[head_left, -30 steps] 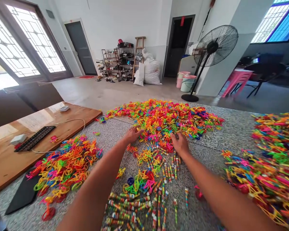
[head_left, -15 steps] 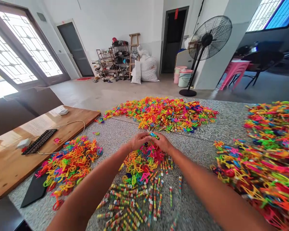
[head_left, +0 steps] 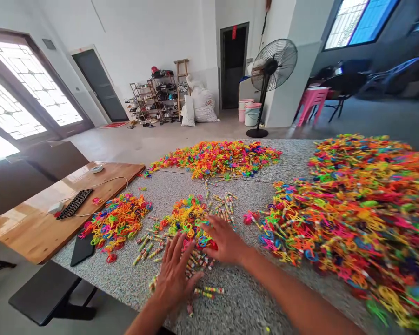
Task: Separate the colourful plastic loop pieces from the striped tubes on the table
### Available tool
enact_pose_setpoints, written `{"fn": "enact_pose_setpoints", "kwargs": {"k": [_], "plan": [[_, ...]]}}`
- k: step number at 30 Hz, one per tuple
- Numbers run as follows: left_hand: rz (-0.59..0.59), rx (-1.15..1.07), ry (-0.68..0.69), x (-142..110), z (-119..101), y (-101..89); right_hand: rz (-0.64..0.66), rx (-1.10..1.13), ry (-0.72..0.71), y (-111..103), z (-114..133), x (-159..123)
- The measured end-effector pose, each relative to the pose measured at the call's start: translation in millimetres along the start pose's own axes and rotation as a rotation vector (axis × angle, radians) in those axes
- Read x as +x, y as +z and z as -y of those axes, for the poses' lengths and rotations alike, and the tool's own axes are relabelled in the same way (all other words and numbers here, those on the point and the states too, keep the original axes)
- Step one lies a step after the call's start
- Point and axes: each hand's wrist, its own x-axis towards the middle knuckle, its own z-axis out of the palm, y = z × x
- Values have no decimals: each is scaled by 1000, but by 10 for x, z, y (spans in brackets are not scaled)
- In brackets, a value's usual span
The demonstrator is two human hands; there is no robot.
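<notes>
My left hand [head_left: 174, 274] is over the near part of the grey speckled table [head_left: 251, 293], its fingers spread above short striped tubes that look candy-filled. My right hand [head_left: 226, 242] reaches across the right side of a small heap of bright plastic pieces [head_left: 184, 216], fingers apart. Neither hand holds anything that I can see; the fingertips may touch the heap. Loose striped tubes [head_left: 209, 292] lie in front of the hands, and more tubes [head_left: 225, 204] lie behind the heap.
A large pile of coloured pieces [head_left: 362, 209] covers the right side. Another pile [head_left: 223, 158] is at the far edge, a smaller one [head_left: 122, 218] at left. A wooden board [head_left: 42, 223] carries a black rack [head_left: 76, 204]. A black stool [head_left: 45, 291] stands below.
My hands were together above the heap; they have come apart and nearer to me, fingers now spread. The heap and tubes look rearranged. My view has turned to the right.
</notes>
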Motion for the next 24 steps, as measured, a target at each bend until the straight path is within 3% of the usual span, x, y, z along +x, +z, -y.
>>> {"fn": "enact_pose_setpoints", "kwargs": {"k": [4, 7, 9, 11, 15, 18, 24], "plan": [[-61, 79, -40, -487, -113, 280, -16, -40, -9, -143, 65, -250], [-49, 89, -26, -556, -183, 396, -87, -219, 289, -285, -185, -331], [-65, 97, -12, -491, -207, 428, -39, -371, 506, -372, -398, -352], [-123, 113, 13, -364, -217, 455, 46, -473, 615, -444, -567, -376], [-272, 162, 33, -30, -241, 550, 117, -575, 674, -556, -739, -442], [-285, 222, 21, 159, -270, 614, 170, -635, 697, -659, -832, -464], [-328, 223, 65, 190, -288, 598, 257, -724, 752, -1035, -1108, -478]]}}
